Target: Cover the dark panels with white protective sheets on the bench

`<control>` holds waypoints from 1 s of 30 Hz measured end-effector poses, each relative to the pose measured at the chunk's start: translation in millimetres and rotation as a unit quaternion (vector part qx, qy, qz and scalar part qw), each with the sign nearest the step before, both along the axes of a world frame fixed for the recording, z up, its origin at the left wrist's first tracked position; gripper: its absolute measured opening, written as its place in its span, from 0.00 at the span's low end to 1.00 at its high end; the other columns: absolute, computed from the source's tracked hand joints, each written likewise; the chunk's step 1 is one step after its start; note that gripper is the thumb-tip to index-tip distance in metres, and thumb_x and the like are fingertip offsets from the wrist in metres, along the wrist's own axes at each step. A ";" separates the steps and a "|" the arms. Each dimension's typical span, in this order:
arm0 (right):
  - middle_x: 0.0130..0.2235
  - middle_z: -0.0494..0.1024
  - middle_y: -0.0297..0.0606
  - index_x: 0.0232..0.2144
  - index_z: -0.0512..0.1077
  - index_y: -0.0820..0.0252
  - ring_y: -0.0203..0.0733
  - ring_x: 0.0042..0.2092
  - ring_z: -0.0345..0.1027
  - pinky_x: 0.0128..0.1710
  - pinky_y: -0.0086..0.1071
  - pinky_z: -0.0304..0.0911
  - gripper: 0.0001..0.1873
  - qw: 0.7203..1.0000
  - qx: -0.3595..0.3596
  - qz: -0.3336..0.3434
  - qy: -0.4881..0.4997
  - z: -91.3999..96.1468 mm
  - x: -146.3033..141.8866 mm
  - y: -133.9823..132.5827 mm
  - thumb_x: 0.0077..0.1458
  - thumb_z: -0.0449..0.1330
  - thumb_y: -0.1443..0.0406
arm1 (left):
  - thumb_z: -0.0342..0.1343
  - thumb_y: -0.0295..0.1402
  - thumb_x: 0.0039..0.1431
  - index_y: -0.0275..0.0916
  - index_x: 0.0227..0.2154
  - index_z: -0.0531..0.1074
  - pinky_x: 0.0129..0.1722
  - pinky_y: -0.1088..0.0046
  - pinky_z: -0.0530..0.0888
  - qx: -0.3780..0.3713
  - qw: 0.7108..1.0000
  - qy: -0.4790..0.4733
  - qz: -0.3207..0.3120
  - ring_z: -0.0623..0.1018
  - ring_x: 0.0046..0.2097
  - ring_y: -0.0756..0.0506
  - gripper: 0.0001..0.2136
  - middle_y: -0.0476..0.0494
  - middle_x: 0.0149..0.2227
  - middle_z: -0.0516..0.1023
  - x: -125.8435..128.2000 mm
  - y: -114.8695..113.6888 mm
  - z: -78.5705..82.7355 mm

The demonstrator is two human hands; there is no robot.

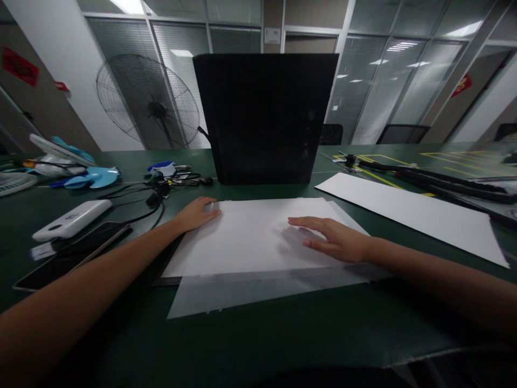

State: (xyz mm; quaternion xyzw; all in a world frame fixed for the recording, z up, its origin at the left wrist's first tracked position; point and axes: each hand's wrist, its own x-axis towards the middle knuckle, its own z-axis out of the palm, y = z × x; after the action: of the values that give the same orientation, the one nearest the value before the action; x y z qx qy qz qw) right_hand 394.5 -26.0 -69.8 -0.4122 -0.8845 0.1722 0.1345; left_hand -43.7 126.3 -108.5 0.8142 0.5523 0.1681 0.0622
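A white sheet (250,237) lies on the green table in front of me, on top of a translucent film (242,296) and a dark flat panel whose edge shows at its near left corner (161,280). My left hand (196,213) rests flat on the sheet's far left corner, fingers stretched out. My right hand (329,237) lies flat on the sheet's right part, fingers pointing left and spread. Neither hand holds anything.
A tall black panel (264,116) stands upright just behind the sheet. A second white sheet (416,213) lies at right, with black rods (440,183) beyond. At left are a white power bank (72,218), a dark phone (72,253), cables (161,188) and a floor fan (147,102).
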 end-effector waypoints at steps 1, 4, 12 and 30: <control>0.72 0.62 0.33 0.72 0.61 0.43 0.54 0.70 0.59 0.70 0.56 0.56 0.33 1.000 0.005 -0.008 -0.001 -0.3 4.1 4.5 0.69 0.52 0.45 | 0.54 0.56 0.60 0.34 0.61 0.73 0.67 0.61 0.66 -0.003 1.000 -0.005 0.007 0.74 0.65 0.34 0.35 0.33 0.64 0.75 0.0 0.0 -0.1; 0.71 0.65 0.36 0.69 0.65 0.46 0.55 0.70 0.60 0.71 0.57 0.55 0.32 0.998 0.047 -0.043 -0.001 -3.0 24.1 24.2 0.69 0.53 0.45 | 0.54 0.56 0.61 0.36 0.61 0.74 0.66 0.64 0.67 -0.007 0.999 -0.015 0.030 0.75 0.64 0.35 0.34 0.35 0.64 0.76 -0.6 0.6 -1.5; 0.70 0.66 0.40 0.66 0.70 0.49 0.58 0.71 0.57 0.72 0.56 0.50 0.36 0.995 0.059 -0.081 -0.024 -21.8 96.1 73.7 0.62 0.58 0.42 | 0.47 0.47 0.65 0.39 0.60 0.76 0.67 0.66 0.67 -0.018 0.999 -0.033 0.029 0.76 0.64 0.39 0.27 0.41 0.64 0.77 -5.0 5.8 -4.7; 0.71 0.64 0.41 0.67 0.69 0.50 0.56 0.71 0.58 0.72 0.54 0.50 0.40 0.990 0.047 -0.133 0.009 -40.4 106.2 92.7 0.62 0.54 0.38 | 0.49 0.39 0.62 0.38 0.60 0.76 0.70 0.64 0.63 -0.018 0.999 -0.048 0.017 0.73 0.67 0.40 0.27 0.42 0.65 0.75 -3.9 3.3 -3.2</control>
State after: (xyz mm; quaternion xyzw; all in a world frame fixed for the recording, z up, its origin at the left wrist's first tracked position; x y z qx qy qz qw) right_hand 500.7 66.7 -110.3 -0.5181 -0.8276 0.1149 0.1831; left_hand -47.6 129.6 -111.6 0.7944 0.5655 0.1978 0.1000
